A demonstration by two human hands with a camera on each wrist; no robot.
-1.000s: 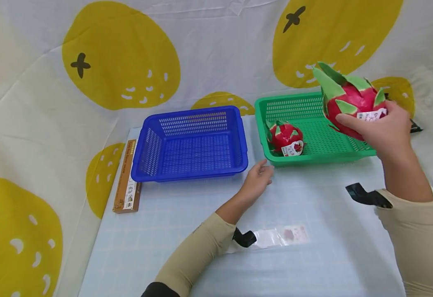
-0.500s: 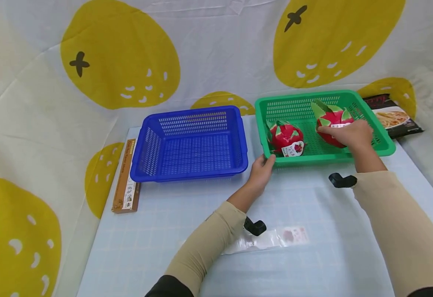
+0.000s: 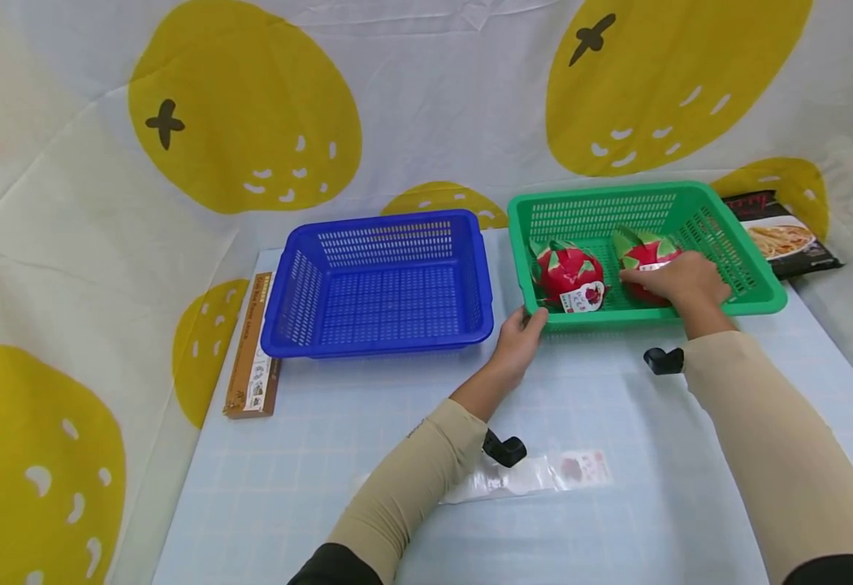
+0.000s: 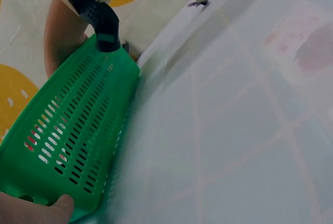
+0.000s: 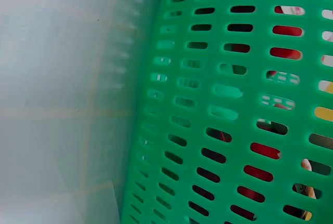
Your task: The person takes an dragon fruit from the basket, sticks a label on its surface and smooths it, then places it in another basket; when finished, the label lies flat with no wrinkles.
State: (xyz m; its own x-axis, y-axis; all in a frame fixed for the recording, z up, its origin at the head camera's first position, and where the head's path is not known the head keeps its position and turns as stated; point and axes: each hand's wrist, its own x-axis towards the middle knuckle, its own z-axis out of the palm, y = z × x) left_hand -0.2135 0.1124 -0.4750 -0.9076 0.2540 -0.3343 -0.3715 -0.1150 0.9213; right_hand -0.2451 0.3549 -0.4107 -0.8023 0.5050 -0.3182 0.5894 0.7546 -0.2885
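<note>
In the head view a green basket (image 3: 733,311) stands at the right of the table with two red dragon fruits in it. The left dragon fruit (image 3: 565,272) lies near the basket's left end, its white label facing front. My right hand (image 3: 690,284) reaches over the front rim and holds the other dragon fruit (image 3: 642,252) down in the basket, hiding its right side. At the front left corner my left hand (image 3: 517,345) grips the basket rim. The left wrist view has its thumb (image 4: 62,208) against the green wall. Through the slots in the right wrist view, red shows.
A blue basket (image 3: 378,348) stands left of the green one, with a long brown box (image 3: 247,349) beside it. A black food packet (image 3: 788,236) lies behind the green basket's right end. A clear plastic wrapper (image 3: 536,475) lies flat near my left forearm.
My right hand has brought the dragon fruit from above the green basket down and left into it. My left hand has moved from near the basket's corner to gripping its rim.
</note>
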